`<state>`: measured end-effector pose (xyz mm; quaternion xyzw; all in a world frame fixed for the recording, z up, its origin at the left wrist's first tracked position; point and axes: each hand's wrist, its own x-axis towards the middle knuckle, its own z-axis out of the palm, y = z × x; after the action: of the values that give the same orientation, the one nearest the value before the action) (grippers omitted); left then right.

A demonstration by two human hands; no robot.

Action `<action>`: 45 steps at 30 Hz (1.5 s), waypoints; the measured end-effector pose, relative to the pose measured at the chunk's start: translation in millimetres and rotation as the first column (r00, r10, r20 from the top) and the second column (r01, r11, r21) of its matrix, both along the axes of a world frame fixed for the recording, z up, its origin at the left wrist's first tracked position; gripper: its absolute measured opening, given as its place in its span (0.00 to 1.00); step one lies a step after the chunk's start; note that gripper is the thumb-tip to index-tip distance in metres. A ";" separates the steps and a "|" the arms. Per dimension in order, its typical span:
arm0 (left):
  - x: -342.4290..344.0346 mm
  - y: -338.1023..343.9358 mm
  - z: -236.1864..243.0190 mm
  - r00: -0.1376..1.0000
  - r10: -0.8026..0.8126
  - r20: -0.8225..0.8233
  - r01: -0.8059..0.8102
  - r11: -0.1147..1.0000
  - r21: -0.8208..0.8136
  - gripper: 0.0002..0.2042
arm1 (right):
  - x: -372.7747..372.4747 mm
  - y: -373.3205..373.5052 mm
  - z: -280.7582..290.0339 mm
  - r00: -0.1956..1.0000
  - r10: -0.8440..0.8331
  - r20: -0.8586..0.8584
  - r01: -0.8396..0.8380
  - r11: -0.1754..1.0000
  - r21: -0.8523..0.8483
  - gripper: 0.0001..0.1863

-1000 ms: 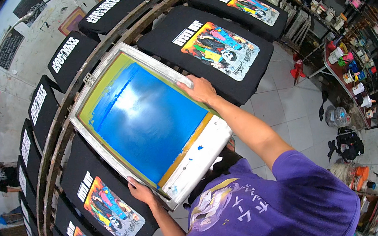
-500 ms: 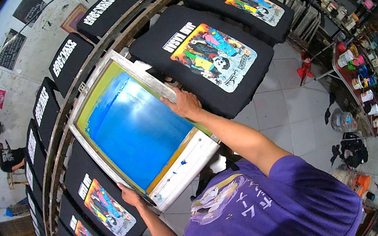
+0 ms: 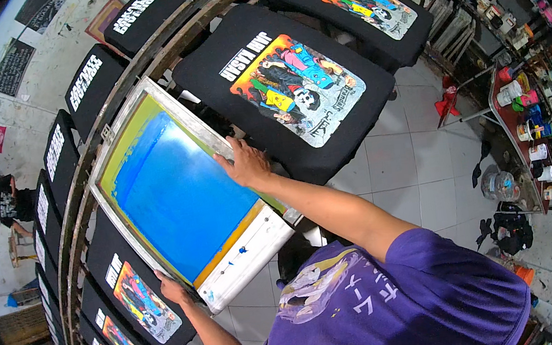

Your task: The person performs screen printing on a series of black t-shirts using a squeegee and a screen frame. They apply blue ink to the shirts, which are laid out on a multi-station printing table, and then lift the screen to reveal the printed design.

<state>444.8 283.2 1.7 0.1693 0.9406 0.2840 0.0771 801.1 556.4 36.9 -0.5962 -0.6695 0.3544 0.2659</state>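
A screen printing frame (image 3: 243, 265), with pale, worn rails and a mesh covered in bright blue, lies tilted in front of me between the black shirts. My left hand (image 3: 173, 287) is closed on its left rail near the lower corner. Across the frame, my right hand (image 3: 245, 166) grips the right rail, its fingers reaching over the edge onto the mesh side. To the right lies a black shirt (image 3: 207, 63) with a colourful cartoon print (image 3: 297, 90). Another printed black shirt (image 3: 98, 239) is at the frame's lower left. Whatever is under the frame is hidden.
A curved double rail (image 3: 155, 29) runs past the frame's far end. Beyond it are black shirts (image 3: 93, 77) with white lettering. Paint pots (image 3: 509, 93) crowd a rack at the right, beside the tiled floor (image 3: 390, 151). A person (image 3: 10, 199) is at the far left.
The view has shifted slightly, so the frame and shirts appear a little further left. Both hands keep their hold on the frame.
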 end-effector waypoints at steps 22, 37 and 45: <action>1.2 -4.4 -6.8 0.994 -0.097 -0.046 0.106 0.945 0.309 0.34 | -3.8 -2.1 14.5 1.000 0.001 0.007 -0.001 0.997 -0.075 0.43; 86.1 0.3 101.6 0.974 -0.158 0.163 0.061 0.873 0.484 0.25 | 89.2 15.3 63.7 0.971 -0.023 -0.237 0.031 0.999 0.029 0.39; 298.6 84.0 76.0 0.957 -0.170 0.237 0.053 0.901 0.431 0.23 | 296.0 111.1 43.5 0.939 -0.131 -0.317 0.155 0.986 0.052 0.29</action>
<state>743.4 367.1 77.8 0.1957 0.8269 0.4948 0.1821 1097.0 667.5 80.4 -0.5691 -0.5867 0.3983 0.4163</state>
